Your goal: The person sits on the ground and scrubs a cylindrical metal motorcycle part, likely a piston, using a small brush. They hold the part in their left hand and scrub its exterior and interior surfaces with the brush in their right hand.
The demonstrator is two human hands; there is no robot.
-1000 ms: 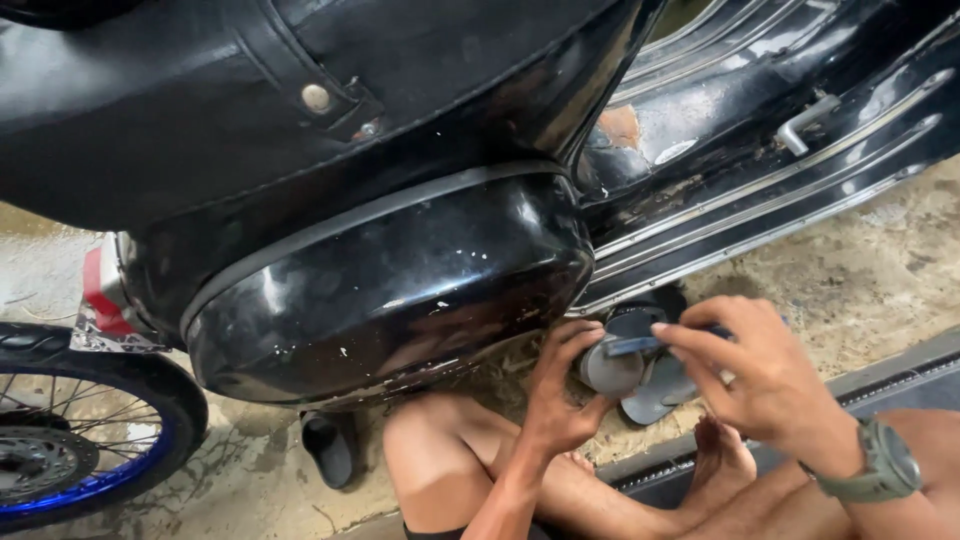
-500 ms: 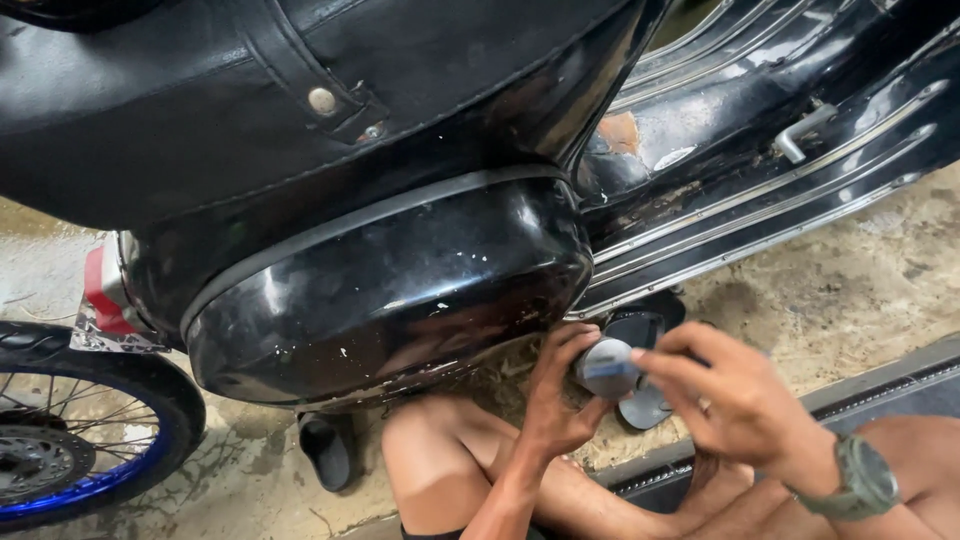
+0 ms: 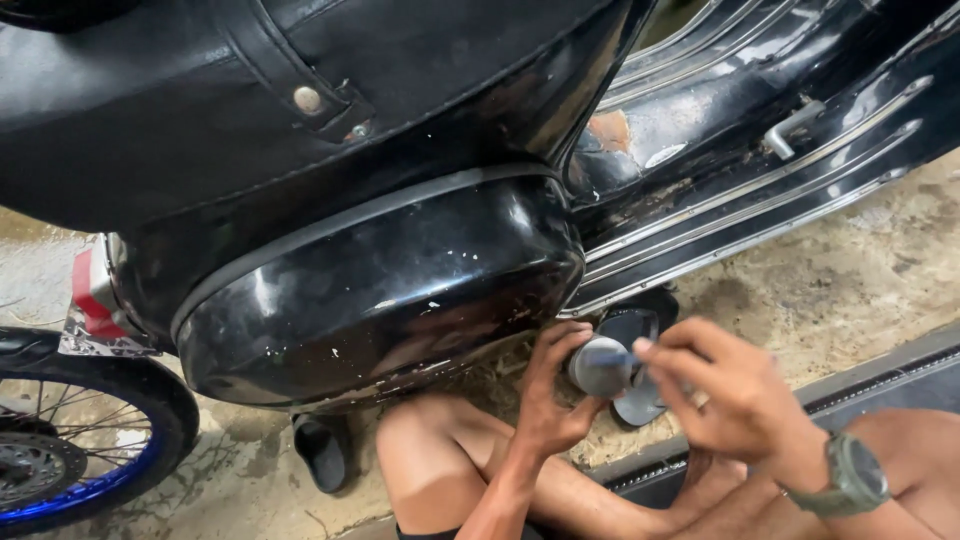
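Observation:
I crouch beside a black scooter, under its glossy side cowl (image 3: 380,300). My left hand (image 3: 548,400) reaches up below the cowl's lower edge and grips a grey cylindrical part (image 3: 597,368). My right hand (image 3: 735,395), with a green watch (image 3: 855,475) on its wrist, is blurred by motion. Its fingertips pinch a thin blue tool (image 3: 612,354) against the top of the grey part. What the tool's tip touches is hidden.
The black seat (image 3: 300,80) fills the top of the view. A floorboard with chrome strips (image 3: 760,190) runs to the right. Another bike's blue-rimmed wheel (image 3: 70,455) stands at lower left. Black sandals (image 3: 322,450) lie on the concrete. A dark metal rail (image 3: 900,365) crosses at right.
My right hand has dropped and moved left, closing onto the grey part with the blue tool. My left hand has kept its grip in about the same place.

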